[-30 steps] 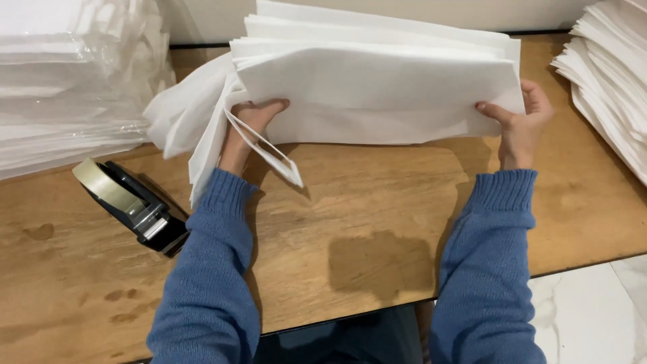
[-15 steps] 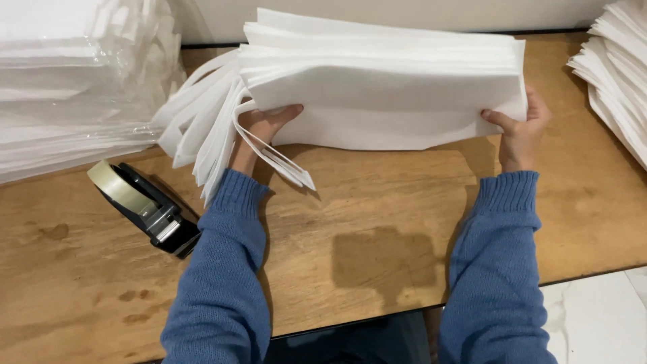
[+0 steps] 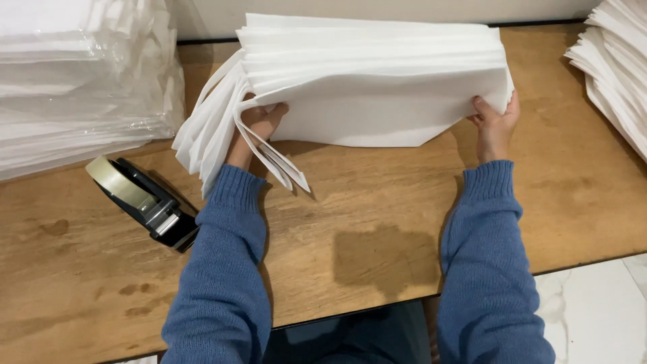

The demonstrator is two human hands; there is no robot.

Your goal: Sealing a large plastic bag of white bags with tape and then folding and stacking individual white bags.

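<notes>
Head view: a thick stack of white bags, handle loops fanning at its left end, is held raised above the wooden worktop. Left hand grips the stack's left end among the loops; right hand clasps the right end, fingers curled around it, possibly thumb underneath. Tape dispenser lies left. Wrapped white bundle far left; loose white pile right.

A worn wooden tabletop (blotched with dark stains) fills the view; a pale wall runs at twelve o'clock, white marbled floor at five.
</notes>
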